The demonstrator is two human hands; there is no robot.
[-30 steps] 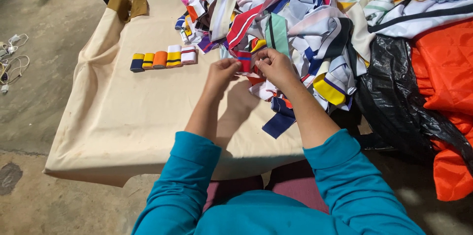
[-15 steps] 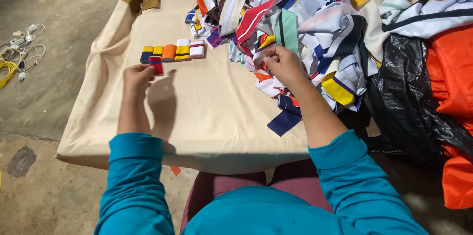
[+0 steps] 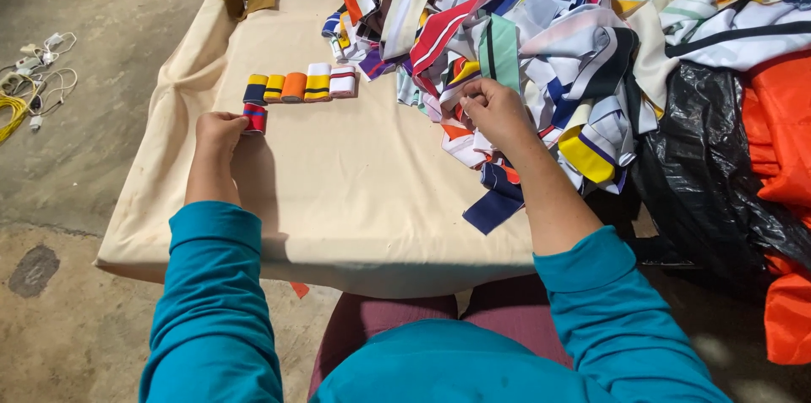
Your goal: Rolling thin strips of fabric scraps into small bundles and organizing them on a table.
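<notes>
Concrete floor (image 3: pixel 93 166) lies to our left, stained and bare but for a tangle of white and yellow cords (image 3: pixel 29 82) near the edge of view. Over it stands the bench (image 3: pixel 355 200), draped in a cream cloth that hangs loose at the near corner.

Across the far right of the bench spreads a big heap of striped fabric strips (image 3: pixel 557 40), many colours mixed, running up against a black plastic sheet (image 3: pixel 718 166) and orange cloth (image 3: pixel 781 141).

On the open cream cloth we have a short row of rolled strips (image 3: pixel 300 86), five side by side: navy with yellow, yellow striped, plain orange, white with yellow, white with red.

Our left hand (image 3: pixel 221 128) is closed around a red and blue roll (image 3: pixel 254 118), pressing it down onto the cloth just below the left end of that row, near it but apart. Our right hand (image 3: pixel 494 111) rests at the near edge of the heap with fingers pinched together on a strip there; which strip we cannot tell.

We judge this placing goes best if we keep the roll tight under our fingers until it sits flat, line it up squarely under the first roll, and let go gently so it does not spring open.
</notes>
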